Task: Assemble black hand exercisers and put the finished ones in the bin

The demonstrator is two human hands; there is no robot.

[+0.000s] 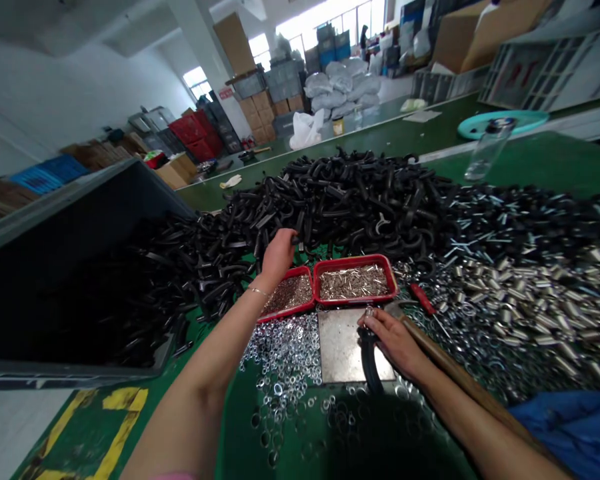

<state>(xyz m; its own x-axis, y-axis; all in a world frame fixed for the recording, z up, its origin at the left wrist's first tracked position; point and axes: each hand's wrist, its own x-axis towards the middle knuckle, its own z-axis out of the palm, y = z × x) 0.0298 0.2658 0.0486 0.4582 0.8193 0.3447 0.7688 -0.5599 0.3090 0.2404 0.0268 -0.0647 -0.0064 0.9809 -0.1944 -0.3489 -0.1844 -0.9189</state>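
Observation:
My right hand [393, 337] is closed on a curved black handle [370, 363], which it holds over a square metal plate [337, 347]. A shiny metal piece shows at the handle's top, by the thumb and fingertips. Farther forward, my left hand [279, 252] is closed at the near edge of a heap of black handles [340, 193]. A short black end with a bright tip sticks out of its fingers; the rest is hidden. Below that wrist sits a red tray [307, 303] of tiny metal parts. Beside it, another red tray [391, 283] holds small pins.
Metal rings [280, 387] lie loose left of the plate. A hammer's wooden handle [445, 357] runs beneath my right forearm, near a red screwdriver [423, 299]. Metal sleeves [535, 300] and screws spread at right. A grey bin [80, 380] stands left; a clear jar [487, 153] stands behind.

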